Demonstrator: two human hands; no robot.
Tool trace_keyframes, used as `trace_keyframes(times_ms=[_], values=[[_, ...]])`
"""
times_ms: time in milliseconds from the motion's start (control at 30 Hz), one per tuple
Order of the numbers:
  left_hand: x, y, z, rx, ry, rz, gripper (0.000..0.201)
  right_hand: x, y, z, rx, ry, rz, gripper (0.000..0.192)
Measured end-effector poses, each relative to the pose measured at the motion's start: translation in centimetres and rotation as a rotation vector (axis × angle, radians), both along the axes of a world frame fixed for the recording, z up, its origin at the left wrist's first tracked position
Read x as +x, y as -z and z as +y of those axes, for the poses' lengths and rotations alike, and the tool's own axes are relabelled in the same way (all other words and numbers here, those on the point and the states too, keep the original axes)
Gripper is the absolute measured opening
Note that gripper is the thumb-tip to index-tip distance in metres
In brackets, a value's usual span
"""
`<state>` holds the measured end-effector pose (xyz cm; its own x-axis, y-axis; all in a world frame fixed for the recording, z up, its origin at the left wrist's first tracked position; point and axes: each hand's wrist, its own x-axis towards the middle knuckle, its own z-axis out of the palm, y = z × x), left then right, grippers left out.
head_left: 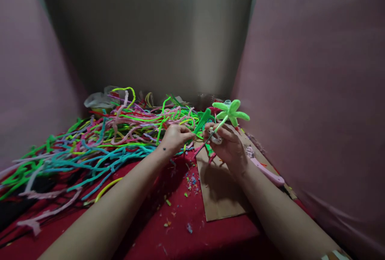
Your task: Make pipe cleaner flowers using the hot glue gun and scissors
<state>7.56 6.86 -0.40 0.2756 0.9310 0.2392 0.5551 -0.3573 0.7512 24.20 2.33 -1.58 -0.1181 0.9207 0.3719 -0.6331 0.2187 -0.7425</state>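
My right hand [227, 145] is closed around the stem of a light green pipe-cleaner flower [230, 112], whose petals spread above my fingers. A white round piece with holes [215, 136], perhaps a small spool, sits in the same grip. Close by on the left, my left hand [177, 137] has thumb and fingers pinched together at the lower end of a darker green pipe-cleaner leaf [202, 121]. The flower's thin dark stem [202, 147] slants down between my hands. What exactly lies between my left fingertips is hard to see.
Loose, many-coloured pipe cleaners [120, 131] are heaped across the left and back. Brown cardboard [222, 200] lies under my right hand, with a pink-handled tool [267, 172] beside my forearm. Fuzz scraps [192, 181] dot the red cloth [177, 236]. A clear plastic bag [98, 100] stands behind.
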Motion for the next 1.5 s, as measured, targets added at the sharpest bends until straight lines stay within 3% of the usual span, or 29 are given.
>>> trace_keyframes(times_ms=[167,233,433,667,933,1133,1333,1500], values=[[-0.9,-0.7,-1.1,-0.295,0.164,-0.528,0.028,-0.5,0.7,0.0,0.028,-0.009,-0.105,0.009],[-1.2,-0.8,-1.7,-0.355,0.234,-0.629,0.028,-0.7,0.9,0.1,0.006,0.008,-0.140,0.010],[-1.7,-1.6,-4.4,-0.368,0.272,-0.565,0.024,-1.8,1.1,-0.3,-0.010,0.012,-0.176,0.010],[-1.0,-1.5,-6.8,-0.249,0.143,-0.420,0.025,-2.5,1.4,-0.8,0.014,-0.030,-0.263,0.008],[-0.9,0.1,-6.3,-0.305,0.063,-0.542,0.021,-2.7,1.8,-0.8,0.064,0.107,-0.447,0.012],[-1.0,0.8,-6.2,-0.192,0.032,-0.493,0.013,-3.3,1.9,-1.0,0.020,0.185,-0.360,0.005],[-1.1,0.5,-6.7,-0.156,0.038,-0.428,0.020,-3.3,1.8,-1.1,0.063,0.222,-0.398,0.007],[-1.2,-0.4,-6.6,-0.334,0.124,-0.512,0.020,-3.1,1.9,-1.2,0.060,0.214,-0.406,0.009]])
